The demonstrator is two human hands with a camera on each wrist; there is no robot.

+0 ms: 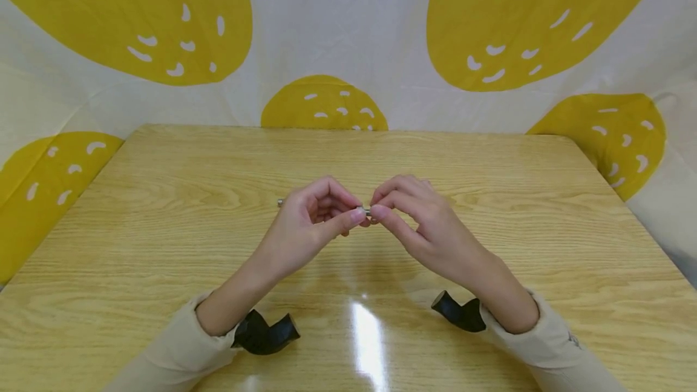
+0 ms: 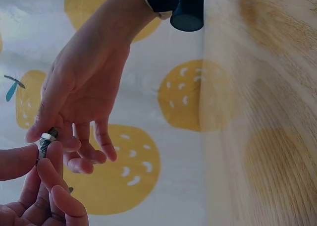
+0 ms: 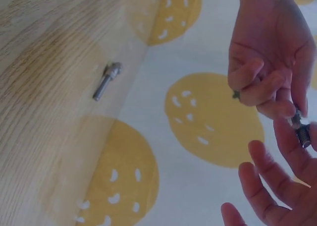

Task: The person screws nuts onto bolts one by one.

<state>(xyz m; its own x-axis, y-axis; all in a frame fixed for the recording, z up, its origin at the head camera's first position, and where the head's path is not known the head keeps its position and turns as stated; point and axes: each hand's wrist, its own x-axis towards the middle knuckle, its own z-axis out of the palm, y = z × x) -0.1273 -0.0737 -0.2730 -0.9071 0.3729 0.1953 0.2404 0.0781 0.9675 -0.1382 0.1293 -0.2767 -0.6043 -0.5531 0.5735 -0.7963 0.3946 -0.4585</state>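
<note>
Both hands meet over the middle of the table, pinching one small metal bolt (image 2: 44, 145) between them. My left hand (image 1: 307, 219) holds one end between thumb and index finger, its other fingers curled loosely. From the other side, thumb and fingertips of my right hand (image 1: 430, 228) pinch the opposite end. A shiny hex nut (image 2: 48, 137) sits around the threads close to the right fingertips. The fingers cover both bolt ends in the head view. Behind the left hand, a second bolt (image 3: 106, 81) lies on the tabletop, mostly hidden in the head view.
The wood-grain table (image 1: 163, 247) reaches back to a white cloth (image 1: 343, 29) printed with yellow fruit. Black wrist mounts stick out from the left cuff (image 1: 267, 334) and the right cuff (image 1: 460, 313). Light glares off the front of the table.
</note>
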